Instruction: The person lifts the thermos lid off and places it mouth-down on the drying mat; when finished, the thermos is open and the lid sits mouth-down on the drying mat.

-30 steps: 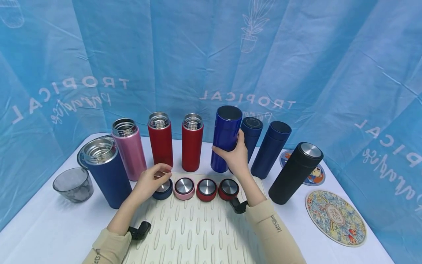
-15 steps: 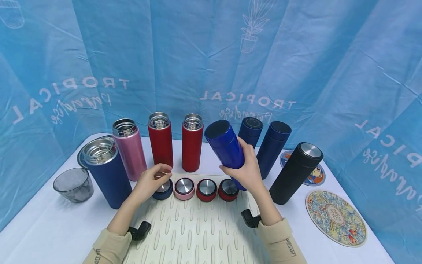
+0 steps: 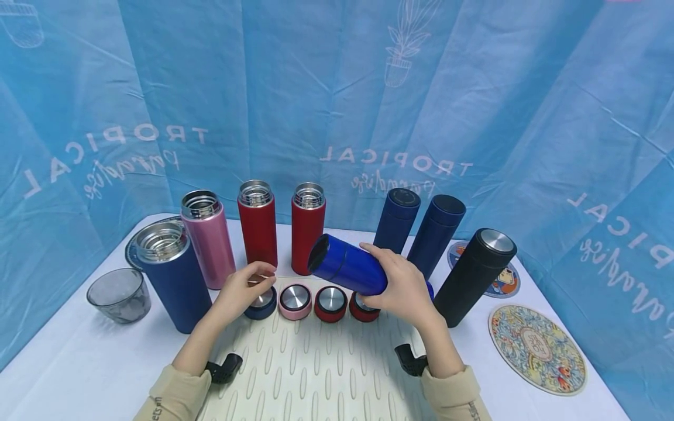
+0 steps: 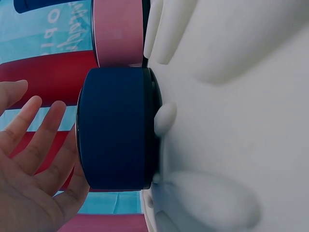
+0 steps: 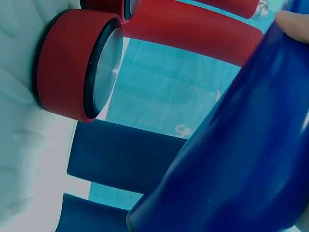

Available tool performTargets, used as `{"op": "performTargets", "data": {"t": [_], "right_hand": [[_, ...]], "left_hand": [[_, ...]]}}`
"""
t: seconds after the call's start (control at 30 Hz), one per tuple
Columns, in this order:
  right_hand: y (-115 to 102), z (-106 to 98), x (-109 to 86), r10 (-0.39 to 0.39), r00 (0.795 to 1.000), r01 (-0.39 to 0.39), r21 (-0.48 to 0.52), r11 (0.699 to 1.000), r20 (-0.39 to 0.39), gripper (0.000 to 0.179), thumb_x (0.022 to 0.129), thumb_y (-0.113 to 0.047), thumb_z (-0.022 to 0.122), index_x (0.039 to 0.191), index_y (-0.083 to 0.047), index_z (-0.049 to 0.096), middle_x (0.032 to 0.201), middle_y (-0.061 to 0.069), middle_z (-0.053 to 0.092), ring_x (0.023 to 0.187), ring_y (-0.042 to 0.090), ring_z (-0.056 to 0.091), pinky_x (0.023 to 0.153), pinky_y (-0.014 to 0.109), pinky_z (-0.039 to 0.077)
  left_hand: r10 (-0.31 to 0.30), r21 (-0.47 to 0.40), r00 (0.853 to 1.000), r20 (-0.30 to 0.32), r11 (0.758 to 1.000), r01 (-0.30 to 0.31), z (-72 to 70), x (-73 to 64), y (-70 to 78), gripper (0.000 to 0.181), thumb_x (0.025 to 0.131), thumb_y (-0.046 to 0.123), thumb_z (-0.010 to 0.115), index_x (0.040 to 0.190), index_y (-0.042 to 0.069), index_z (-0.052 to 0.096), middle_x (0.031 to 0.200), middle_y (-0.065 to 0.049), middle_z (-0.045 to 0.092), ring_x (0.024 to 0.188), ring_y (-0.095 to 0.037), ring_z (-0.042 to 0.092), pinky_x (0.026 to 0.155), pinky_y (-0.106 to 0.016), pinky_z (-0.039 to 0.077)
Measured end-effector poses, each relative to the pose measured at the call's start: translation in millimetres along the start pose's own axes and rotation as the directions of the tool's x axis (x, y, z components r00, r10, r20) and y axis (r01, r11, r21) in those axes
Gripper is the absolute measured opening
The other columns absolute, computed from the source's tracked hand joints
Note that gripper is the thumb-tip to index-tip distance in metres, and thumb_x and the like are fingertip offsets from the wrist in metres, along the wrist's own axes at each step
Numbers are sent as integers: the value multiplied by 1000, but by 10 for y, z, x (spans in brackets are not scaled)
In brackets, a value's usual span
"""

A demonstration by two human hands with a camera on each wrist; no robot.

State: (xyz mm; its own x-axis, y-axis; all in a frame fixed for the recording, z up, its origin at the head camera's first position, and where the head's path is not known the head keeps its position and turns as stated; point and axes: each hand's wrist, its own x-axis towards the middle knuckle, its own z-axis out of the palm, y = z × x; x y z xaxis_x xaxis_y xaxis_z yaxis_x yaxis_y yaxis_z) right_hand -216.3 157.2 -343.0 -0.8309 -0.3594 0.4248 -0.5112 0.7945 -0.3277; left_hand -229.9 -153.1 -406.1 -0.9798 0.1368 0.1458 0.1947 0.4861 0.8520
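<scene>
My right hand [image 3: 402, 286] grips a glossy blue thermos bottle [image 3: 347, 266], tilted nearly level over the rightmost red lid [image 3: 367, 314], its black-topped cap end toward the left. In the right wrist view the bottle [image 5: 241, 140] hides most of that hand. My left hand [image 3: 239, 295] is at the navy lid [image 3: 260, 309], its fingers loosely bent and holding nothing. The left wrist view has the fingers spread beside the navy lid [image 4: 113, 128]; whether they touch it I cannot tell. A pink lid [image 3: 295, 298] and another red lid [image 3: 330, 301] sit between the hands.
Uncapped bottles stand at left: navy [image 3: 176, 286], pink [image 3: 209, 248] and red [image 3: 308, 234] ones. Two navy capped bottles [image 3: 437, 234] and a black one [image 3: 474, 278] stand at right. A grey glass bowl [image 3: 118, 298], a patterned round mat [image 3: 537, 349] and a ridged cream mat [image 3: 310, 374] lie around.
The right hand has brought the blue bottle down and nearer, tipping it from upright to nearly level with the cap to the left. The left hand has stayed by the navy lid.
</scene>
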Motion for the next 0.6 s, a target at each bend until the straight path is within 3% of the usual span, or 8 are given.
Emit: {"op": "performTargets", "data": {"t": [0.27, 0.5, 0.6], "right_hand": [[-54, 15, -36, -40, 997, 47, -115, 992, 61, 80, 61, -37, 81, 132, -29, 46, 119, 0, 59, 105, 24, 57, 88, 52, 44], [-98, 24, -63, -62, 992, 82, -186, 979, 111, 81, 58, -41, 83, 131, -32, 49, 117, 0, 61, 103, 25, 58, 88, 53, 44], [-103, 31, -69, -71, 991, 93, -192, 977, 117, 80, 58, -41, 84, 130, -32, 50, 116, 0, 61, 102, 25, 59, 88, 53, 44]], "left_hand": [[-27, 20, 1000, 15, 999, 26, -7, 4, 38, 32, 91, 22, 59, 118, 6, 56, 112, -14, 61, 102, -31, 58, 74, -36, 55], [57, 59, 998, -15, 997, -56, -66, -2, 194, 35, 89, 25, 62, 119, 8, 57, 111, -11, 63, 103, -27, 58, 87, -43, 49], [107, 50, 994, 28, 993, -109, -99, -5, 307, 45, 85, 31, 66, 124, 12, 55, 118, -10, 60, 108, -29, 56, 89, -45, 47]]}}
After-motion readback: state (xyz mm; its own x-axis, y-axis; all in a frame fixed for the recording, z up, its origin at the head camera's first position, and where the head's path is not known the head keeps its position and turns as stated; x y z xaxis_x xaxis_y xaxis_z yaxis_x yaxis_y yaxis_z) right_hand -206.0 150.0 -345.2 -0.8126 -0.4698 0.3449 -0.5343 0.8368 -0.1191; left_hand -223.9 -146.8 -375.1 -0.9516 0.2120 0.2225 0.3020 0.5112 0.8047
